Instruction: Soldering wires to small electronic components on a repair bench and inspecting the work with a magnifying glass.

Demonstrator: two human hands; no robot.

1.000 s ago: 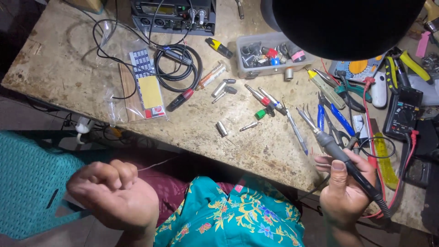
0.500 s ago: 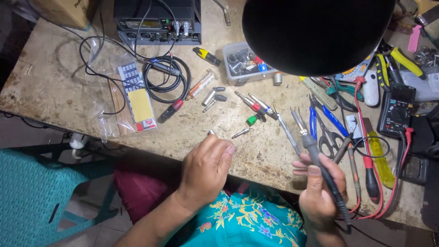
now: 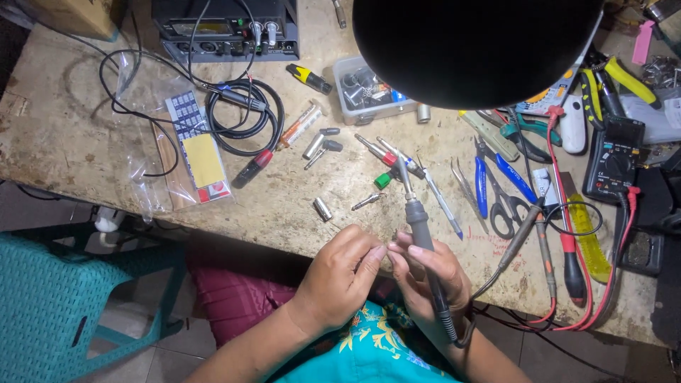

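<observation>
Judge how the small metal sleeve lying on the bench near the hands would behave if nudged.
The sleeve looks like a short smooth cylinder lying on its side, so it would probably roll. It seems small and likely light. The bench edge is close, so it might drop off.

We look straight down on a worn, stained beige counter, its near edge chipped and uneven. A black round lamp shade hangs close over it at the top and blocks part of our view. Under the counter edge at the left stands a teal woven plastic stool. Beneath that we see a grey tiled floor, dim and shadowed below the counter. Light falls evenly across the surface.
</observation>
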